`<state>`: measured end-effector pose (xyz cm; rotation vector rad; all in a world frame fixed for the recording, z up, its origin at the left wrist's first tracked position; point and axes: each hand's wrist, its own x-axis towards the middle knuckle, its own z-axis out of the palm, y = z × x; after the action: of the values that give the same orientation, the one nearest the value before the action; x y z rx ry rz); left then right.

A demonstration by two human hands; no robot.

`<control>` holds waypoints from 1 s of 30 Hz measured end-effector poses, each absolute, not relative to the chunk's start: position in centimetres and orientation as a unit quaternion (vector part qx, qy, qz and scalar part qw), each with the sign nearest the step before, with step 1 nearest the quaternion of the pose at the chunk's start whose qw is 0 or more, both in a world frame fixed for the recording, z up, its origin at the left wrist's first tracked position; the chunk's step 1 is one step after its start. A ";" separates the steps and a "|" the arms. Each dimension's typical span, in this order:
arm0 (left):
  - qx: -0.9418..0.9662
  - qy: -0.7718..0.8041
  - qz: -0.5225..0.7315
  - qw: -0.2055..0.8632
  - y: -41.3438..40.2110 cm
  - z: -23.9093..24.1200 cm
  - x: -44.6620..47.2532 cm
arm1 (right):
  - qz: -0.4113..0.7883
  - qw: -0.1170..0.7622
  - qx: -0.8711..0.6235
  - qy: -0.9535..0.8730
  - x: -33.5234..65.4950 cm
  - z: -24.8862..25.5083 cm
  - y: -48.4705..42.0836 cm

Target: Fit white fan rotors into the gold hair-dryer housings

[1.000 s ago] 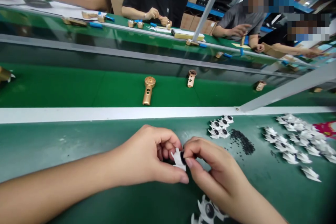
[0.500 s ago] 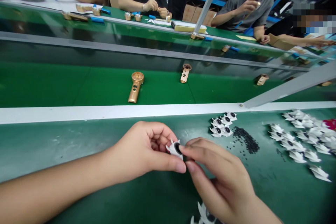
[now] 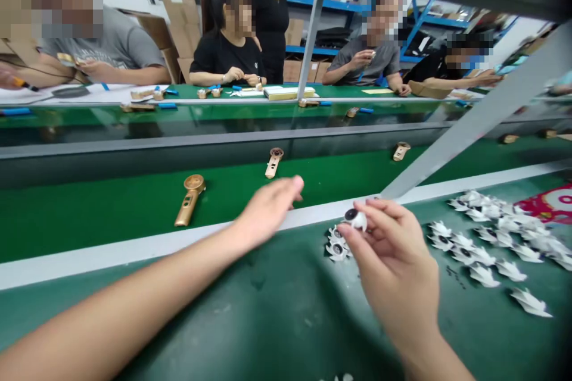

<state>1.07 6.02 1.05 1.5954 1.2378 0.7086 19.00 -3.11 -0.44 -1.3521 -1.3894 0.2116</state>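
Observation:
A small white fan impeller [image 3: 358, 221] with a black hub is pinched between the thumb and fingers of my right hand [image 3: 397, 262]. It hangs just above a small group of similar impellers [image 3: 338, 248] on the green bench, partly hidden by that hand. My left hand [image 3: 268, 208] reaches out over the white rail at the bench's far edge, fingers stretched forward and holding nothing I can see. Closest to it on the green belt lies a gold handheld fan housing [image 3: 274, 163]. Another gold housing [image 3: 190, 199] lies further left.
Rows of white impellers [image 3: 482, 238] spread over the right of the bench, near a red printed sheet [image 3: 552, 203]. A slanted grey post [image 3: 442, 146] rises at the right. Beyond the belt [image 3: 111, 202], several co-workers sit at a far bench holding small parts.
My left hand has let go of the impeller and moved up toward the belt. My right hand has carried it up and right to the small group. The view has tilted up and shifted.

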 end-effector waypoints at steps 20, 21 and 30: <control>0.682 0.450 0.256 0.517 0.0 0.9 -0.8 | 0.386 0.623 -0.449 -0.511 18.3 0.1 -4.1; 0.678 0.443 0.257 0.527 -0.8 1.0 -0.8 | 0.349 0.627 -0.454 -0.529 18.1 0.1 -4.4; 0.750 0.416 0.232 0.459 -1.6 1.0 0.0 | 0.164 0.586 -0.476 -0.634 18.1 -0.5 -5.1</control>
<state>0.00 -1.61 1.00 1.8457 1.0254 0.5724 18.09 -5.12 -0.48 -1.1105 -1.4789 0.3828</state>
